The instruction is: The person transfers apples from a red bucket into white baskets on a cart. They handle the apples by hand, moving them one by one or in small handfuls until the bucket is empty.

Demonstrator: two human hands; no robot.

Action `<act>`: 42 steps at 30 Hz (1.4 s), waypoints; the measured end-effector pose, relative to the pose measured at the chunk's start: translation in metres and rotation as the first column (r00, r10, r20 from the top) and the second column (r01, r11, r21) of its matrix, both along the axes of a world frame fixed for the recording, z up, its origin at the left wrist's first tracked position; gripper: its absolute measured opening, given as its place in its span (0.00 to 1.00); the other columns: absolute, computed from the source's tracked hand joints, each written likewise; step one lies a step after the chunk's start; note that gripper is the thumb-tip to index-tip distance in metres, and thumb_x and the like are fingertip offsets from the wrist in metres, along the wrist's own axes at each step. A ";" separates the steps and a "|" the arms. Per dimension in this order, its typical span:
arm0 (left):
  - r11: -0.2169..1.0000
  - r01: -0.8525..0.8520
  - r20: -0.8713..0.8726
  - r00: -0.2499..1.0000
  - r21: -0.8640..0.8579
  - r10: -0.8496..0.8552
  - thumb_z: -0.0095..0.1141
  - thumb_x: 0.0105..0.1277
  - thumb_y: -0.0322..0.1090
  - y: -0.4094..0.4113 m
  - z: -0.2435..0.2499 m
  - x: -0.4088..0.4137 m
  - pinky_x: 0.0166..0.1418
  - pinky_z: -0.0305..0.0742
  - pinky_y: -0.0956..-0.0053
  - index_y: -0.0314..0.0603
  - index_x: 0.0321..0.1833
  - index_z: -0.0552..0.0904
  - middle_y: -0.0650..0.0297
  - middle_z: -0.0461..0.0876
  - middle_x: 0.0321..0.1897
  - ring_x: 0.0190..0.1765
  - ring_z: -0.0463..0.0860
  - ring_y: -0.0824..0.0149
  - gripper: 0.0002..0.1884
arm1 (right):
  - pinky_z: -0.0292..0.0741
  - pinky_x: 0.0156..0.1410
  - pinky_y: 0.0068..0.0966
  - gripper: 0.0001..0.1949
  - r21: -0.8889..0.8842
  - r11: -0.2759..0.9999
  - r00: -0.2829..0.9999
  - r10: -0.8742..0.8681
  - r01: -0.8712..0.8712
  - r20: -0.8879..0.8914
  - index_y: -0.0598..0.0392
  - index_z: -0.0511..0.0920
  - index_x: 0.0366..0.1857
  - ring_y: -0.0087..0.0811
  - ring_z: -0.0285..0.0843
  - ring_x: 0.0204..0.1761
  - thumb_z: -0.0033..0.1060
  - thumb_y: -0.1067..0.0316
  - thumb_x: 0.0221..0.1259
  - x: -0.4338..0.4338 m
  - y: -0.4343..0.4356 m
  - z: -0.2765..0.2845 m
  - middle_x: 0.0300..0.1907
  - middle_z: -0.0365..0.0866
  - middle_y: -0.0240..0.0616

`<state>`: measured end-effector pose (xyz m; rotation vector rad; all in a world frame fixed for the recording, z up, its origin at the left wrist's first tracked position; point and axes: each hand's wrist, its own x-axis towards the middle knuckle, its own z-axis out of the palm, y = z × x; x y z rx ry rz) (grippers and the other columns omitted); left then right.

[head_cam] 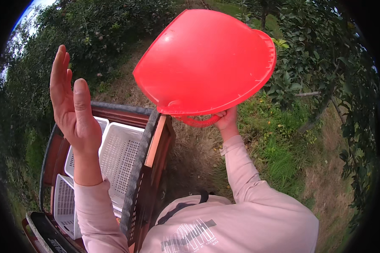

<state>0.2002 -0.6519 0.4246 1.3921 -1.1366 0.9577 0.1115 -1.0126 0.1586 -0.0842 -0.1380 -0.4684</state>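
Note:
A red plastic bucket [205,60] is held up in front of me, tipped on its side, its outer wall and base towards me. Its mouth and whatever is inside are hidden. My right hand [228,121] grips it at its ridged handle [201,121], just under the rim; the bucket hides part of the fingers. To the left, my left hand [79,110] is raised with its fingers pointing up, the thumb apart and nothing in it. Below that hand, a white perforated plastic crate [122,158] stands in the bed of a cart.
The cart's side wall carries a dark wrapped rail [136,177] close to my left side. More white crates [65,199] stand in the bed. Leafy fruit trees [98,34] rise at the left, and tree branches [307,57] hang at the right over grass [278,161].

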 end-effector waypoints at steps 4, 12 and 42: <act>0.826 0.186 -0.368 0.929 0.532 0.028 0.45 0.91 0.62 -0.081 -0.012 0.013 0.96 0.50 0.58 0.28 0.92 0.62 0.44 0.61 0.93 0.95 0.57 0.51 0.43 | 0.55 0.19 0.17 0.23 -0.053 0.999 0.974 -0.019 0.007 -0.227 0.45 0.79 0.36 0.17 0.53 0.14 0.51 0.42 0.91 -0.004 0.026 -0.030 0.17 0.61 0.19; 0.740 0.628 -0.720 0.627 0.242 -0.297 0.49 0.93 0.54 -0.126 -0.056 -0.013 0.93 0.57 0.59 0.27 0.92 0.61 0.46 0.68 0.90 0.91 0.66 0.55 0.39 | 0.56 0.21 0.20 0.23 -0.106 0.977 0.921 -0.211 0.186 -0.327 0.50 0.83 0.47 0.17 0.54 0.15 0.52 0.39 0.91 -0.090 -0.024 -0.082 0.19 0.60 0.18; 0.779 0.625 -0.994 -0.109 -0.058 0.013 0.60 0.88 0.48 -0.077 -0.241 -0.037 0.59 0.94 0.60 0.38 0.80 0.76 0.53 0.87 0.71 0.63 0.93 0.58 0.28 | 0.60 0.28 0.18 0.14 -0.843 0.538 0.592 -0.681 0.005 -0.431 0.54 0.82 0.52 0.12 0.60 0.22 0.70 0.54 0.86 -0.179 0.024 0.106 0.27 0.70 0.20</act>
